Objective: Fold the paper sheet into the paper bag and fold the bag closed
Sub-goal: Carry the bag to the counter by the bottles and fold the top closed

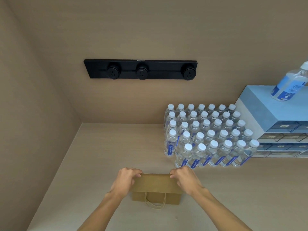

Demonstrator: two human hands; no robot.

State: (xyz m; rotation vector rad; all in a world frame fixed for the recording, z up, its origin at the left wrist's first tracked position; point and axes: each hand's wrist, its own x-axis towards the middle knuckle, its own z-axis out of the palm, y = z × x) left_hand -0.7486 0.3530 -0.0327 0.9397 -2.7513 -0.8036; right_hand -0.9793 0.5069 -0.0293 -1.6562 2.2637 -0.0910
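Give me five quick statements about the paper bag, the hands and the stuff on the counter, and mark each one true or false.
1. Both hands grip the far edge of the paper bag, the left hand at its left corner and the right hand at its right corner. True.
2. The bag stands upright and open. False: it lies flat on the counter, folded over.
3. The bag's twine handle points toward the person. True.
4. The water bottles stand to the left of the bag. False: they stand beyond it, to the right.
5. A plug sits in the middle socket of the black power strip. False: all three sockets are free.
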